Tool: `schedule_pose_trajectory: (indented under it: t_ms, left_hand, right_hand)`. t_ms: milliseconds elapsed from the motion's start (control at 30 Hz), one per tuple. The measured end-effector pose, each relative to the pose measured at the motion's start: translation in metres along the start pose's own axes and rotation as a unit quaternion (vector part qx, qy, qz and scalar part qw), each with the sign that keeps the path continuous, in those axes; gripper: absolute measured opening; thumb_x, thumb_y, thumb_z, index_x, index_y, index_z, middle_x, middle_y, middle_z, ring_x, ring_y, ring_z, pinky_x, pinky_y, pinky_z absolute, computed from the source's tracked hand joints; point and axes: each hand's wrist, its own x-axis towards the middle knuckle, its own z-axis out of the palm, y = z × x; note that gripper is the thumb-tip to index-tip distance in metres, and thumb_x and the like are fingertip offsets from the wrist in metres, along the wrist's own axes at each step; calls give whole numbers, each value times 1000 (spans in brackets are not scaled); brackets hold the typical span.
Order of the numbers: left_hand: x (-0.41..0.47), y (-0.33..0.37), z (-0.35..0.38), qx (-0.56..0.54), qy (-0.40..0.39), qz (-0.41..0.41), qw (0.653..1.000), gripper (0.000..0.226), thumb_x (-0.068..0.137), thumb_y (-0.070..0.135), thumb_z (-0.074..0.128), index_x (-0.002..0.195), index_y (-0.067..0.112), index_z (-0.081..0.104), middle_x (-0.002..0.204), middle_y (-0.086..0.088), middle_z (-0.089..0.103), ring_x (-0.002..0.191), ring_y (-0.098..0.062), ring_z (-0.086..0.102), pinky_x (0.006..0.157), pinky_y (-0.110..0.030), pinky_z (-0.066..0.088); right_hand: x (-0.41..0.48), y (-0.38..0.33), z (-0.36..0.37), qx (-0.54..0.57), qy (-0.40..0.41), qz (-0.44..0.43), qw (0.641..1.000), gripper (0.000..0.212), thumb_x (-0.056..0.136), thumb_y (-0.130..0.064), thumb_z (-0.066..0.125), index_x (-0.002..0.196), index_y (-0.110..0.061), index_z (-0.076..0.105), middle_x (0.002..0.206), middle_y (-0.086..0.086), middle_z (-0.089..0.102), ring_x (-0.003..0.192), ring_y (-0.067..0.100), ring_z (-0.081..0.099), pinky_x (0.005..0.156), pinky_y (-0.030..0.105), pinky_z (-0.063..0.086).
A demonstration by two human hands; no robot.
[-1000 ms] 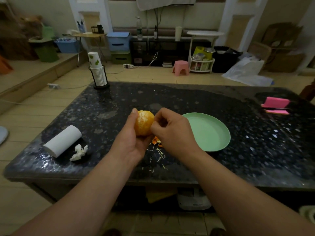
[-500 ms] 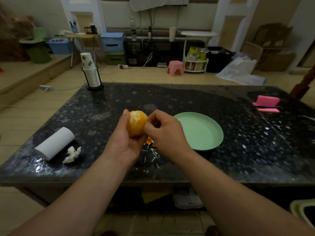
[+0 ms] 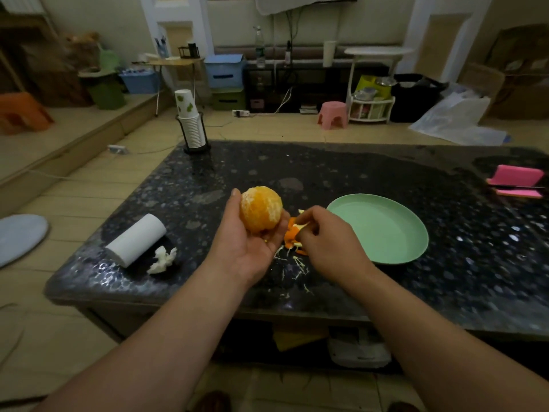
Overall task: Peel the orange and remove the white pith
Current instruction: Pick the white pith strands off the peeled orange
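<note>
At frame centre the orange (image 3: pixel 260 210) is gripped by the left hand (image 3: pixel 246 248); a pith strip (image 3: pixel 301 226) (pale) is pinched by the right hand (image 3: pixel 326 240), just lower right.

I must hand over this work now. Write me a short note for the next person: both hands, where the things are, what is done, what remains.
Left hand holds the orange above the table.
Right hand pinches a pale pith strip just right of the orange.
Peel scraps and pith threads lie on the table; the green plate is bare.
Done: the visible side is peeled.
To do: pick off white patches on the orange; its underside is hidden.
</note>
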Motion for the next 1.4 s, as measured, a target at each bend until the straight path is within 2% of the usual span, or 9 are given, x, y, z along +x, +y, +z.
schedule_pose_trajectory:
  t_ms: [200,267,367,433,500,633,800,1033,1400]
  left_hand:
    - [7,8,-8,9,8,-21,1000,68,99,64,63,134,5,63,124,-26,73,108,-32,76,70,-37,67]
    - [11,11,-11,19,9,-24,999,71,99,66,62,134,5,64,123,-26,74,99,-32,77,65,-36,66]
    - [18,13,-15,43,20,-23,999,75,98,70,59,135,5,66,120,-25,76,90,-31,78,63,-35,65]
    - [21,14,-16,48,30,-23,998,76,97,72,59,135,7,66,121,-23,76,88,-30,78,62,-35,65]
    - [24,14,-16,51,36,-22,998,76,96,73,59,134,8,68,123,-22,76,94,-30,76,67,-36,66]
    - [26,14,-16,72,22,-26,997,74,97,72,59,132,8,70,120,-23,77,110,-33,77,99,-46,62]
    - [17,13,-14,99,16,-21,995,71,97,69,61,126,5,72,111,-23,79,95,-33,81,89,-44,65]
    - [10,14,-11,129,6,-9,992,69,99,68,58,126,6,71,114,-22,79,103,-34,79,94,-45,63]
    - [12,9,-5,196,11,78,977,53,101,62,59,125,16,67,122,-20,77,120,-38,72,107,-55,56]
  right_hand:
    - [3,3,9,-183,-34,-41,982,29,105,-41,56,84,-24,64,74,-6,60,71,15,58,56,31,36]
    - [4,3,12,-172,-17,-49,984,18,103,-36,60,89,-26,62,78,-8,60,73,15,58,58,32,39]
    - [5,0,14,-149,23,-64,987,29,103,-40,60,77,-27,55,73,-8,57,67,12,54,55,30,35]
    - [8,-6,12,-104,39,-85,990,16,100,-32,64,85,-29,59,83,-10,60,75,10,57,59,29,42]
    - [9,-14,11,-42,39,-104,993,9,97,-28,68,100,-33,62,96,-14,63,85,5,61,69,30,53]
    - [5,-23,12,-5,24,-146,989,10,96,-35,73,104,-33,66,97,-14,66,88,6,64,74,36,60]
    - [3,-21,14,-11,29,-150,988,11,96,-31,74,105,-30,70,97,-15,67,87,4,64,75,33,60]
    - [0,-24,12,30,35,-134,990,12,97,-32,75,107,-30,69,91,-15,69,84,4,67,73,32,61]
    - [4,-29,8,110,36,-67,991,4,100,-31,71,96,-31,71,80,-13,71,79,-1,69,65,12,54]
